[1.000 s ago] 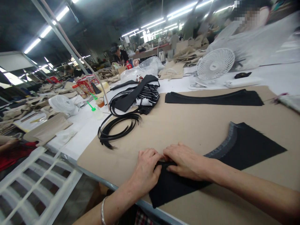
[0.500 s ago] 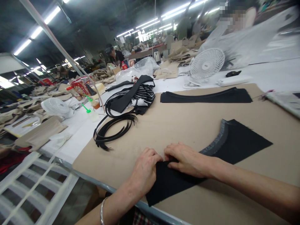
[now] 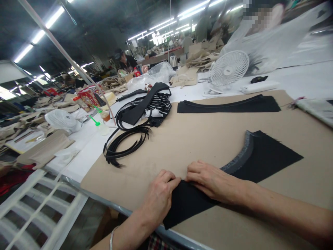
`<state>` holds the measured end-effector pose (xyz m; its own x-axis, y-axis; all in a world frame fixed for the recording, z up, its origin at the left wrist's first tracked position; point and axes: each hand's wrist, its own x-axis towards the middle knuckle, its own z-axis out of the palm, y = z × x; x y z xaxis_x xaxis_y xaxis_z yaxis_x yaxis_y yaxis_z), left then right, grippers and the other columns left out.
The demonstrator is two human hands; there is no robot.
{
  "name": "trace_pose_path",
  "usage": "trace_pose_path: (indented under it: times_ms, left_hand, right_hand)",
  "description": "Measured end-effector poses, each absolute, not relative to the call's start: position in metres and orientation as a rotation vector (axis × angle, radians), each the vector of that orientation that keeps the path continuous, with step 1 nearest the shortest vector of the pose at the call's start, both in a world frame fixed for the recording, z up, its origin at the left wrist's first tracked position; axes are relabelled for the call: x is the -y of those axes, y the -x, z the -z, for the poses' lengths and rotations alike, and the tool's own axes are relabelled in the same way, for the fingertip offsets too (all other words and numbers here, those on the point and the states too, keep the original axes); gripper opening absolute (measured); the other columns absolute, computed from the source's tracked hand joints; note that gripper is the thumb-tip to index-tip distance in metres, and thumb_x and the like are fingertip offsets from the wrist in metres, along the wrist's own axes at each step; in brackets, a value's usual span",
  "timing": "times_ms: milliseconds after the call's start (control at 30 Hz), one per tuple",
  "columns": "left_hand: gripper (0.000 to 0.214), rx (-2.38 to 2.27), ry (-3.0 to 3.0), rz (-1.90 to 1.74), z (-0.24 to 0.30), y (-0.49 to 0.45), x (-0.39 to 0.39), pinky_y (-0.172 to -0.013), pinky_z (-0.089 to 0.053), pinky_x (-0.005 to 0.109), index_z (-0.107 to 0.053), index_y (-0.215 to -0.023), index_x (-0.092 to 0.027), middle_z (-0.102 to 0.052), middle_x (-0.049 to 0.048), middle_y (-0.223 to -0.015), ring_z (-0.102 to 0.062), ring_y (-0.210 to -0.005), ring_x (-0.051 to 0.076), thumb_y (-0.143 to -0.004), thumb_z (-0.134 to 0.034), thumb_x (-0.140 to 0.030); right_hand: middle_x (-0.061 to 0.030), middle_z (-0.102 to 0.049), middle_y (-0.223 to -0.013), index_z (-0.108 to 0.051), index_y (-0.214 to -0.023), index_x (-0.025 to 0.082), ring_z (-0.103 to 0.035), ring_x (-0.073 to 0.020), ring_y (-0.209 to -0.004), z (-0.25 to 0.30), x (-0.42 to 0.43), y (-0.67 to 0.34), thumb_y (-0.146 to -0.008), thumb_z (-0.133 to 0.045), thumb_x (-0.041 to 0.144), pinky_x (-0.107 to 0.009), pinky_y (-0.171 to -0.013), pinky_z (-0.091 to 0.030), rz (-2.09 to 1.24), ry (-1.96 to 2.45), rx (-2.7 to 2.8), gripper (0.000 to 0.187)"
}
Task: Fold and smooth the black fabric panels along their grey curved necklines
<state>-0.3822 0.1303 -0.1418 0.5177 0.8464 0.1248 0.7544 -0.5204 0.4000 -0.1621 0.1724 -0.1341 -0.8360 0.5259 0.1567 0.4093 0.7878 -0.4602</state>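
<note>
A black fabric piece (image 3: 270, 154) lies in front of me, with a greyish strip along its curved edge on the right. At its left end, my left hand (image 3: 161, 192) is closed on the upper corner, thumb and fingers pinched together. Just to the right, my right hand (image 3: 212, 180) bends its fingers over the same edge, gripping it from above. The fabric under my right palm and forearm is partly hidden. Beyond my hands, a stack of similar black fabric pieces (image 3: 229, 107) rests on the brown sheet (image 3: 156, 152).
Black strips (image 3: 127, 147) lie coiled at the left, beside a pile of black and striped fabric (image 3: 161, 100). A white fan (image 3: 229, 69) stands at the back. Nearer left are a green-tipped bottle (image 3: 100, 126) and a slatted white rack (image 3: 41, 208) below the table edge.
My right hand has shifted slightly right along the fabric edge, and its fingers have curled over it. My left hand stays at the corner, its thumb now showing more.
</note>
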Motion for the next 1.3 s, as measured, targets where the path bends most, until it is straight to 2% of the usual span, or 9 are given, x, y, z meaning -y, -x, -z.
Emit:
trace_pose_path:
  times_ms: [167, 333, 533, 733, 933, 1000, 1133, 1200, 1300]
  left_hand:
    - [0.043, -1.307, -2.586, -0.484, 0.153, 0.386, -0.117, -0.09, -0.051, 0.036, -0.052, -0.131, -0.017, -0.062, 0.009, -0.112, -0.054, -0.101, 0.021, -0.093, -0.035, -0.008]
    - [0.046, -1.366, -2.684, -0.478, 0.16, 0.386, -0.107, -0.099, -0.048, 0.037, -0.051, -0.133, -0.014, -0.06, 0.0109, -0.124, -0.054, -0.112, 0.023, -0.091, -0.034, -0.006]
    - [0.054, -1.448, -2.795, -0.416, 0.162, 0.384, -0.098, -0.101, -0.046, 0.04, -0.048, -0.136, -0.016, -0.056, 0.011, -0.133, -0.052, -0.121, 0.025, -0.085, -0.037, -0.004]
    - [0.046, -1.52, -2.753, -0.536, 0.158, 0.39, -0.097, -0.099, -0.048, 0.04, -0.055, -0.128, -0.016, -0.061, 0.0083, -0.128, -0.056, -0.116, 0.023, -0.087, -0.036, -0.005]
    - [0.031, -1.859, -2.617, -0.648, 0.148, 0.414, -0.097, -0.089, -0.05, 0.045, -0.062, -0.109, -0.016, -0.068, 0.0089, -0.101, -0.062, -0.094, 0.023, -0.09, -0.039, -0.007]
    - [0.032, -1.894, -2.604, -0.703, 0.143, 0.409, -0.097, -0.089, -0.049, 0.044, -0.06, -0.113, -0.017, -0.067, 0.0085, -0.102, -0.061, -0.095, 0.023, -0.091, -0.039, -0.007]
    - [0.039, -1.658, -2.653, -0.64, 0.143, 0.387, -0.1, -0.095, -0.047, 0.042, -0.052, -0.127, -0.017, -0.063, 0.0092, -0.116, -0.057, -0.107, 0.022, -0.091, -0.038, -0.008]
    - [0.039, -1.58, -2.653, -0.572, 0.148, 0.383, -0.101, -0.094, -0.048, 0.041, -0.053, -0.126, -0.017, -0.063, 0.0088, -0.116, -0.057, -0.105, 0.022, -0.091, -0.04, -0.008]
    - [0.033, -1.663, -2.632, -0.666, 0.152, 0.385, -0.097, -0.095, -0.048, 0.042, -0.057, -0.119, -0.016, -0.065, 0.0086, -0.107, -0.059, -0.1, 0.021, -0.092, -0.04, -0.008]
  right_hand:
    - [-0.0043, -0.055, -0.086, -0.059, -0.09, 0.017, -0.047, -0.0167, -0.078, 0.138, -0.17, 0.16, -0.095, -0.04, 0.011, -0.032, -0.075, -0.036, -0.279, 0.617, 2.817, 0.021]
    - [-0.0048, -0.055, -0.087, -0.057, -0.092, 0.015, -0.046, -0.0173, -0.079, 0.139, -0.169, 0.161, -0.096, -0.039, 0.011, -0.033, -0.077, -0.035, -0.184, 0.544, 2.866, 0.019]
    - [-0.0052, -0.054, -0.089, -0.055, -0.093, 0.015, -0.045, -0.0181, -0.079, 0.141, -0.167, 0.161, -0.096, -0.04, 0.01, -0.035, -0.082, -0.035, -0.128, 0.488, 2.878, 0.017]
    - [-0.0056, -0.054, -0.09, -0.055, -0.094, 0.015, -0.045, -0.0194, -0.079, 0.138, -0.165, 0.161, -0.094, -0.042, 0.009, -0.036, -0.082, -0.036, -0.074, 0.489, 2.886, 0.014]
    - [-0.0055, -0.055, -0.089, -0.056, -0.095, 0.016, -0.046, -0.0201, -0.08, 0.139, -0.164, 0.161, -0.092, -0.043, 0.006, -0.038, -0.083, -0.035, -0.05, 0.473, 2.859, 0.016]
    - [-0.0053, -0.055, -0.09, -0.055, -0.093, 0.016, -0.046, -0.0202, -0.079, 0.141, -0.165, 0.162, -0.091, -0.042, 0.006, -0.038, -0.083, -0.035, -0.051, 0.469, 2.854, 0.017]
    - [-0.005, -0.055, -0.088, -0.056, -0.097, 0.016, -0.046, -0.0204, -0.079, 0.144, -0.164, 0.163, -0.092, -0.042, 0.007, -0.039, -0.083, -0.034, -0.017, 0.485, 2.846, 0.017]
    - [-0.0051, -0.055, -0.088, -0.056, -0.097, 0.016, -0.046, -0.0207, -0.08, 0.144, -0.164, 0.163, -0.092, -0.043, 0.007, -0.039, -0.083, -0.034, -0.015, 0.494, 2.849, 0.016]
    - [-0.005, -0.055, -0.089, -0.055, -0.094, 0.016, -0.046, -0.0205, -0.081, 0.143, -0.163, 0.161, -0.093, -0.042, 0.007, -0.039, -0.084, -0.034, -0.049, 0.513, 2.858, 0.016]
